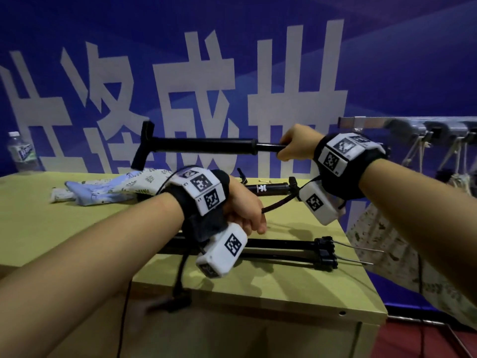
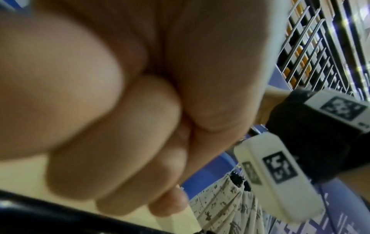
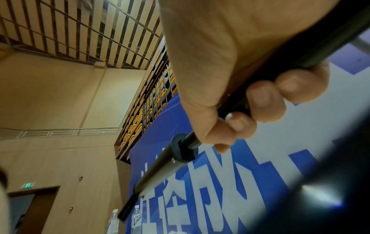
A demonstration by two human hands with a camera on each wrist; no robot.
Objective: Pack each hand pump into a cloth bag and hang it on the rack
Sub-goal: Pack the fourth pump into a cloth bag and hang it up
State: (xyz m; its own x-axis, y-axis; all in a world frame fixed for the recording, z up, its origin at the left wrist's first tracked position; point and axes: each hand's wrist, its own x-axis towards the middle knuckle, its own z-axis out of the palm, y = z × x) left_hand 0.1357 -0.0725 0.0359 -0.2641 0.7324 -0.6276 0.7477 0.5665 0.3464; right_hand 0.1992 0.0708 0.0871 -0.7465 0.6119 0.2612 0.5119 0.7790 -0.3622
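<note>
Head view shows the yellow-green bench (image 1: 77,228) filling the lower half, with cloth bags (image 1: 111,188) heaped at its 10 o'clock corner, two pumps (image 1: 278,250) lying side by side toward 4 o'clock, and another pump (image 1: 268,188) near its far edge. At 3 o'clock the rack (image 1: 413,126) carries hung bags (image 1: 387,254) on its hooks. The right hand (image 1: 296,143) holds a hand pump (image 1: 201,146) level above the bench, fingers (image 3: 264,102) wrapped round its thin rod, while the left hand (image 1: 245,210) is curled in a fist just above the two pumps, and I cannot tell whether it holds anything.
</note>
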